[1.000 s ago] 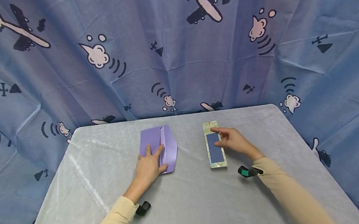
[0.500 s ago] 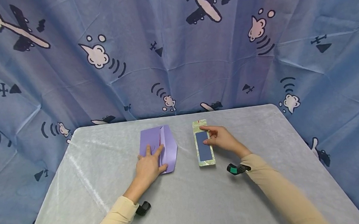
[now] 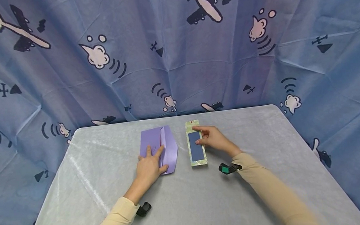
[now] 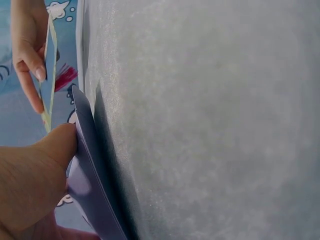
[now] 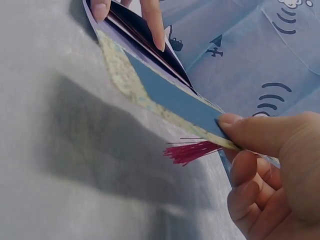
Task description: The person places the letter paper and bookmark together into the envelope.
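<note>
A purple envelope [image 3: 151, 136] lies on the table with its flap [image 3: 171, 150] folded out to the right. My left hand [image 3: 147, 168] rests on it, fingers spread and thumb on the flap. In the right wrist view the envelope's mouth [image 5: 150, 47] gapes, with reddish edges inside. My right hand [image 3: 215, 138] pinches a bookmark [image 3: 197, 151] by its right edge, just right of the envelope and apart from it in the head view. The bookmark is yellow-green patterned with a dark blue panel. A magenta tassel [image 5: 192, 151] hangs under it, hidden in the head view.
A grey cloth covers the table [image 3: 181, 205]. Behind it hangs a blue curtain [image 3: 174, 48] printed with aeroplanes. Black bands with small devices sit at both wrists, the right one [image 3: 229, 168] having a green patch.
My right hand has carried the bookmark left, closer to the envelope, slowing in the last half second. The left hand and envelope have stayed in place.
</note>
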Demonstrator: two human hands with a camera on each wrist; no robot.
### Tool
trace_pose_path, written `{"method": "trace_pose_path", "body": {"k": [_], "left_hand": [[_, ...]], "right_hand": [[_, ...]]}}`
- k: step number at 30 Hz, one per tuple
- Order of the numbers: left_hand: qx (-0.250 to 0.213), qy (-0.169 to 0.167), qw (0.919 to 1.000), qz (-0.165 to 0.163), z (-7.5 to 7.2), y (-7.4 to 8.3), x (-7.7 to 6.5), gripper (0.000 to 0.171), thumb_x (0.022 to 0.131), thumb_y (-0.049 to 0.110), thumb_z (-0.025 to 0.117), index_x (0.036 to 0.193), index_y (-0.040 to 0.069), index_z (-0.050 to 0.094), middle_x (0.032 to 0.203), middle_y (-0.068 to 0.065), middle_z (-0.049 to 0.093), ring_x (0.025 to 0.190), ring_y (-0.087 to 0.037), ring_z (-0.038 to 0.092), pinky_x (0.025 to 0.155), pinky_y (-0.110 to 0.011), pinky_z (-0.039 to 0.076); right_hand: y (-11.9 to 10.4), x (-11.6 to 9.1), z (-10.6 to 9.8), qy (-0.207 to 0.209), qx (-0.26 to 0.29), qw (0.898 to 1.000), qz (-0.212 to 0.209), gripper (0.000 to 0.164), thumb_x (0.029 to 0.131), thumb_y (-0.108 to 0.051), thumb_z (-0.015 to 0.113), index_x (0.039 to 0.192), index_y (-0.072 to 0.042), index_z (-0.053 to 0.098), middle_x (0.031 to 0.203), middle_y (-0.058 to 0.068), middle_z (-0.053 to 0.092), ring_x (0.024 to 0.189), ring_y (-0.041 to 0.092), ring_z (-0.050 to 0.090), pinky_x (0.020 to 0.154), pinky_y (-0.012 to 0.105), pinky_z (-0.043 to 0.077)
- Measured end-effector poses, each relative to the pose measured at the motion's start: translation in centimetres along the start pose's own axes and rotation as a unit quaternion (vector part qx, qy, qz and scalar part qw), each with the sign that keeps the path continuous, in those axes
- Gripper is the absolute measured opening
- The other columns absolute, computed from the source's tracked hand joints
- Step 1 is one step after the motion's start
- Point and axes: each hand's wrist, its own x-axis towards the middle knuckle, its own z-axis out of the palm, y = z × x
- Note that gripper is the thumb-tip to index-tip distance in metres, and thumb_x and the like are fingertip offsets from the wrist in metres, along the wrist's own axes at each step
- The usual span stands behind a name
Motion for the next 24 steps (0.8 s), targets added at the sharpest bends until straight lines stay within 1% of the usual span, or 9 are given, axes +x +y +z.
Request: {"method": "trace_pose_path", "body": {"k": [6,11,13,17,24], "left_hand": [[0.0,0.0,1.0,0.0,0.0,0.0,0.0,0.078,0.077,0.051,0.078,0.146,0.027,0.049,0.143,-0.034,0.048,0.099,-0.067,0.058,0.06,-0.058,0.056],[0.003,-0.002,1.0,-0.001,0.0,0.1,0.1,0.078,0.077,0.051,0.078,0.146,0.028,0.049,0.143,-0.034,0.048,0.099,-0.067,0.058,0.06,-0.058,0.056],[0.005,-0.005,1.0,-0.002,-0.1,0.1,0.1,0.079,0.077,0.052,0.078,0.147,0.028,0.049,0.143,-0.034,0.048,0.1,-0.067,0.058,0.061,-0.058,0.056],[0.005,-0.007,1.0,-0.001,0.0,0.1,0.2,0.078,0.077,0.052,0.077,0.146,0.027,0.049,0.143,-0.034,0.048,0.099,-0.067,0.058,0.061,-0.058,0.056],[0.005,-0.011,0.9999,-0.001,0.2,0.0,0.2,0.079,0.078,0.052,0.077,0.148,0.028,0.047,0.144,-0.034,0.047,0.1,-0.067,0.058,0.062,-0.059,0.056]], "right_hand": [[-0.7,0.6,0.8,-0.006,-0.005,1.0,-0.003,0.061,0.083,-0.009,0.077,0.141,-0.01,0.056,0.081,0.005,0.047,0.06,0.01,0.044,0.053,0.023,0.042],[-0.8,1.2,1.5,-0.004,-0.002,1.0,-0.006,0.061,0.083,-0.007,0.077,0.14,-0.01,0.056,0.078,0.003,0.048,0.059,0.011,0.045,0.053,0.024,0.044],[-0.8,1.5,1.7,0.003,-0.005,1.0,-0.003,0.06,0.082,-0.007,0.077,0.139,-0.011,0.058,0.076,0.001,0.048,0.058,0.011,0.046,0.052,0.023,0.043],[-1.0,2.0,2.2,0.01,-0.01,1.0,0.009,0.06,0.082,-0.008,0.078,0.138,-0.013,0.059,0.075,0.002,0.05,0.057,0.012,0.047,0.052,0.023,0.041],[-1.6,2.5,2.8,0.005,-0.011,1.0,0.007,0.06,0.082,-0.007,0.078,0.138,-0.012,0.058,0.073,0.001,0.048,0.056,0.011,0.047,0.052,0.023,0.042]]}}
